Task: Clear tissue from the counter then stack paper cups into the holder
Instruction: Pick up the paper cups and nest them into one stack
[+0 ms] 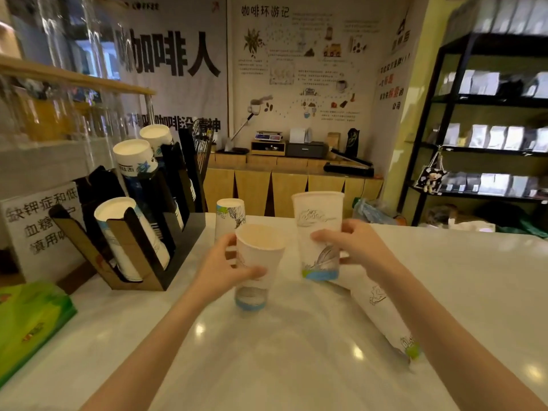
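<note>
My left hand (226, 264) grips a white paper cup (257, 264) with a blue base, held upright and tilted slightly, above the white counter (296, 366). My right hand (353, 243) holds a taller white paper cup (318, 229) upright, just to the right of the first. An upturned cup (230, 215) stands on the counter behind my left hand. A stack of cups (382, 315) lies on its side under my right forearm. The black cup holder (142, 232) at the left carries three slanted stacks of cups.
A green tissue pack (29, 318) lies at the counter's left edge. A printed sign (38, 229) stands left of the holder. Black shelves (486, 129) with bags fill the right. A wooden cabinet (290, 185) with a scale stands at the back wall.
</note>
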Available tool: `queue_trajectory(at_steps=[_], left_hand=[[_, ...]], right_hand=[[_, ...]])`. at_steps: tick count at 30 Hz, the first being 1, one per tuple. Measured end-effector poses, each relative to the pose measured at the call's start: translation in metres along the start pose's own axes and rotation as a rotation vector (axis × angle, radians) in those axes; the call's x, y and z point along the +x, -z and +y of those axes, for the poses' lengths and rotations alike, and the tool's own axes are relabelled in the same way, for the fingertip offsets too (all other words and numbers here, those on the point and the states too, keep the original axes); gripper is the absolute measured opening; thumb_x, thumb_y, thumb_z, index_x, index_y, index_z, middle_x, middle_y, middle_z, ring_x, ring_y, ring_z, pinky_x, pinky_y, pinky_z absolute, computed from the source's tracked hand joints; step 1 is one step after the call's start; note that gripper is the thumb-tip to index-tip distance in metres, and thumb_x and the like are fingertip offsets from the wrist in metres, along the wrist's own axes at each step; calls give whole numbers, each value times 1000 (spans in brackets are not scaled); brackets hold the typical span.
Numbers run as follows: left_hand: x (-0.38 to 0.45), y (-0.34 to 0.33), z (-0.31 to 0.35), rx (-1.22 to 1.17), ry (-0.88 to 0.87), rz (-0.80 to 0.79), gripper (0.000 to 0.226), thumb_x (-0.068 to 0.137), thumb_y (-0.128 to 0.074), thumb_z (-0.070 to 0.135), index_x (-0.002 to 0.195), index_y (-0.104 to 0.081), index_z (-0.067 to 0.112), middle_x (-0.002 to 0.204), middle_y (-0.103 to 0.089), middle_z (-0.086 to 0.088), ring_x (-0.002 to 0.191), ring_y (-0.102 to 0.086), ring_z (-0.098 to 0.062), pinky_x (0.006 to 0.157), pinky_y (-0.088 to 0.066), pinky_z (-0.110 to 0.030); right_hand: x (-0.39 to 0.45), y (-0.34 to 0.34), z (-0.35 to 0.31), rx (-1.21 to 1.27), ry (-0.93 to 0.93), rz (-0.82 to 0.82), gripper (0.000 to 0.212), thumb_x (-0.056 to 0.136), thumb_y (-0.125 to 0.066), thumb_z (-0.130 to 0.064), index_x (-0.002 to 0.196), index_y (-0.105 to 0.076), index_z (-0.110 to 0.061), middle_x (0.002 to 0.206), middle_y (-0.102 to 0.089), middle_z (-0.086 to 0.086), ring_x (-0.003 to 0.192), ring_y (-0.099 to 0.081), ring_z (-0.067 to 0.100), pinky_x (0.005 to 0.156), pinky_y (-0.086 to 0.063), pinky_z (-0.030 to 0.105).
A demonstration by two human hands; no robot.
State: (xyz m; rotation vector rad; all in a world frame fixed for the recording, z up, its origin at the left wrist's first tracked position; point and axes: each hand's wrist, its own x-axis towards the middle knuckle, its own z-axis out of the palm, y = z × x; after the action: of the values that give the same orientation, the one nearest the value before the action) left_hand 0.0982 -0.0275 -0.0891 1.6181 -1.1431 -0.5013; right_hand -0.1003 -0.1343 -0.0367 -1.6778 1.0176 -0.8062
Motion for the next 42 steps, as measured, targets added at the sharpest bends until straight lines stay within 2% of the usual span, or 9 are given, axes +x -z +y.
queue_trajectory(at_steps=[6, 11, 16, 19, 22, 29, 34, 38, 42], left_hand=[[-2, -50, -17, -190, -21, 35, 69, 57, -84, 19, 112, -44, 25, 109, -55, 8, 100, -54, -11, 63, -43, -11], [1, -61, -16, -191, -42, 63, 68, 56, -84, 20, 110, -43, 27, 106, -56, 8, 104, -54, -13, 63, -44, -12], [0, -59, -19, -203, -61, 71, 58, 55, -85, 17, 96, -47, 33, 100, -59, 16, 101, -58, -7, 71, -51, -22], [1, -59, -18, -192, -56, 83, 62, 54, -85, 17, 104, -48, 26, 101, -61, 11, 100, -59, -9, 78, -54, -30], [2, -56, -17, -167, -65, 97, 65, 54, -85, 18, 107, -47, 24, 101, -60, 10, 99, -57, -11, 74, -50, -22], [5, -55, -19, -148, -44, 162, 80, 58, -83, 22, 125, -41, 17, 128, -53, -5, 111, -50, -17, 90, -49, -37], [-1, -59, -20, -101, -30, 177, 105, 57, -82, 27, 139, -18, 26, 145, -36, -3, 131, -38, -20, 103, -38, -41], [-20, -61, -1, 220, -349, 394, 111, 52, -68, 65, 140, -12, 25, 151, -19, -6, 136, -15, -10, 112, -21, -34], [-26, -79, 30, 391, -830, 403, 83, 63, -64, 56, 130, -30, 19, 142, -21, -6, 133, -20, -16, 113, -17, -19]], right_hand=[[2, 26, -37, 176, 275, 128, 57, 69, -77, -15, 119, -50, -12, 112, -64, 1, 100, -62, 18, 74, -51, 28], [7, 2, -29, 266, 404, 85, 60, 69, -77, -13, 121, -48, -17, 114, -64, -2, 104, -62, 11, 80, -54, 27], [9, -31, 5, 163, 354, -63, 66, 68, -78, -14, 125, -46, -22, 115, -62, -9, 104, -58, 3, 78, -52, 19], [11, -38, 26, 139, 297, -113, 70, 67, -79, -13, 127, -43, -21, 122, -58, -4, 110, -55, 9, 82, -46, 18], [15, -40, 38, 86, 260, -138, 74, 65, -81, -17, 127, -41, -22, 124, -52, -8, 117, -49, 10, 87, -42, 20], [14, -44, 55, 14, 213, -169, 98, 62, -84, -21, 142, -26, -21, 132, -44, -3, 120, -43, 11, 98, -37, 26], [6, -23, 53, -118, 247, -115, 95, 64, -83, -23, 140, -28, -25, 132, -45, -2, 122, -43, 12, 97, -38, 24], [-6, 18, 52, -263, 284, 6, 88, 66, -81, -26, 138, -32, -24, 126, -48, -4, 119, -45, 12, 95, -39, 24], [-15, 57, 61, -376, 209, 144, 90, 64, -82, -30, 139, -32, -22, 134, -47, 3, 123, -44, 19, 94, -39, 30]])
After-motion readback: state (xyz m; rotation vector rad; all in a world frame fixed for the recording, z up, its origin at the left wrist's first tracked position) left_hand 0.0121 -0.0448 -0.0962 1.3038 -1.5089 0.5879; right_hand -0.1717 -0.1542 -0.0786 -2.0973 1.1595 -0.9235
